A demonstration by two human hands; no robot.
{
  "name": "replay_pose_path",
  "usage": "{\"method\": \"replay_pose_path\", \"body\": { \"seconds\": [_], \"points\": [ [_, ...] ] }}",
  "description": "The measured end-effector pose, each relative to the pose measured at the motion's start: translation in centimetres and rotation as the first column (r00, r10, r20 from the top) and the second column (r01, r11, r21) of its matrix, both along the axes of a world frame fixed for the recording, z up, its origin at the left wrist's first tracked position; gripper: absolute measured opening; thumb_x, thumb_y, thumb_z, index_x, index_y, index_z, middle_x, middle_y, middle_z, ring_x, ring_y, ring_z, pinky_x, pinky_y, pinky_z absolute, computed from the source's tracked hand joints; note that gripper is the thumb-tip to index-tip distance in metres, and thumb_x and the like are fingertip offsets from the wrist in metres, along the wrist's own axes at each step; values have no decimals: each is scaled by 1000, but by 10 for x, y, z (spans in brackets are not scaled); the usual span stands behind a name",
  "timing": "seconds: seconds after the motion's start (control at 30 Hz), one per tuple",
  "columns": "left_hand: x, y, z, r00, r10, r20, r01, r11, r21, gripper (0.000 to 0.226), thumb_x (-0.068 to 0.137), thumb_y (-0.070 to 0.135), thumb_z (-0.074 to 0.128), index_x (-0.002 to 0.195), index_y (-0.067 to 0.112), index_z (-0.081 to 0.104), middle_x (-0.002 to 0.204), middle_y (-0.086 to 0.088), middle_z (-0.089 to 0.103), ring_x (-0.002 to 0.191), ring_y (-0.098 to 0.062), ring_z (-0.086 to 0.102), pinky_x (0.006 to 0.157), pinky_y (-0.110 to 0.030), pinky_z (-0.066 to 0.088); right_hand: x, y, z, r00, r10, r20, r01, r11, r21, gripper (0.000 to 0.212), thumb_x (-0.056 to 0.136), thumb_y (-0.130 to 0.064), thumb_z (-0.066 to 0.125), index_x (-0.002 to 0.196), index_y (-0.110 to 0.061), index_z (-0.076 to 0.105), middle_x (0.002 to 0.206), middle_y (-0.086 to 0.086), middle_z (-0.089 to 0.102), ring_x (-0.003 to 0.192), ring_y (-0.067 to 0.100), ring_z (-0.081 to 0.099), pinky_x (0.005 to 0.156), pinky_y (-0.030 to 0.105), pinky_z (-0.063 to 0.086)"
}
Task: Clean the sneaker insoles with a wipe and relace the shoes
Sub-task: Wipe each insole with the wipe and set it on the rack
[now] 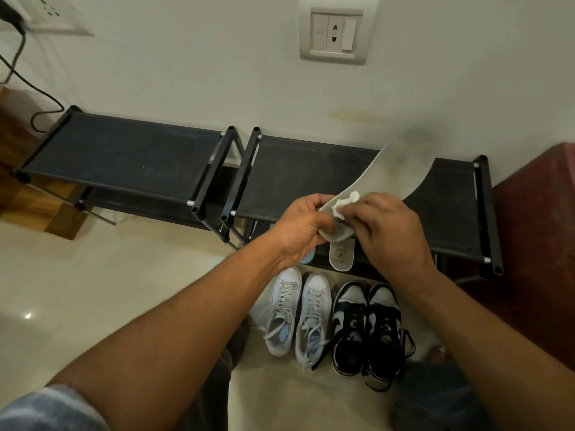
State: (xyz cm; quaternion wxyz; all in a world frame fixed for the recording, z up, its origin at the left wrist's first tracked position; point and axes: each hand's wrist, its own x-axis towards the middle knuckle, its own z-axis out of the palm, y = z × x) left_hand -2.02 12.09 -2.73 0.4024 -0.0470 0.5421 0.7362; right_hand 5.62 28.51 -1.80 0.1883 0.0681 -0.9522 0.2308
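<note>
The left hand [303,227] is curled round the heel end of a pale grey insole [401,163], gripping it from below with the thumb on top; the insole rises away to the right, its toe end smudged dark and blurred. The right hand [389,231] pinches a crumpled white wipe [345,204] in bent fingers and presses it onto the insole near the heel, just beside the left thumb. Both hands are held above the near edge of the right-hand black shoe rack [295,175]; a second rack [124,150] stands to its left, both against the wall. Below the hands lies another insole [342,256], partly hidden by them; nearer on the floor [93,275] stand white sneakers [298,312] and, touching them on the right, black-and-white sneakers [367,325] with loose laces.
</note>
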Motion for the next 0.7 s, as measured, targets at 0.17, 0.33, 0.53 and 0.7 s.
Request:
{"method": "replay_pose_path", "body": {
  "seconds": [0.17,0.33,0.53,0.7],
  "points": [
    [1,2,1,999,36,-22,-36,999,-9,38,91,-21,57,121,1,63,110,-20,70,97,-26,71,92,-41,62,-4,4,0,1000,20,-15,-20,999,26,17,91,-14,76,108,-12,80,94,6,72,85,28,66,77,43,55],
    [-2,3,2,996,58,-67,-62,996,-64,44,86,-23,61,117,9,63,120,-21,67,106,-29,68,88,-40,59,-6,21,2,987,-160,-21,159,987,-31,19,94,-16,74,112,-13,79,101,5,74,92,24,67,84,45,57],
    [-3,-2,-1,995,-65,-78,62,997,-35,71,73,-11,68,141,9,62,130,-22,71,120,-34,68,108,-48,53,-2,13,0,999,-20,-48,24,996,88,19,95,-17,67,109,-16,79,96,4,74,84,28,66,76,43,51],
    [2,-3,6,985,-148,-91,146,989,-28,58,80,-18,58,134,3,65,110,-16,72,102,-28,68,88,-36,57,2,0,-3,1000,-6,-13,7,994,110,19,88,-14,79,107,-14,80,96,4,73,85,29,67,77,44,53]
  ]
}}
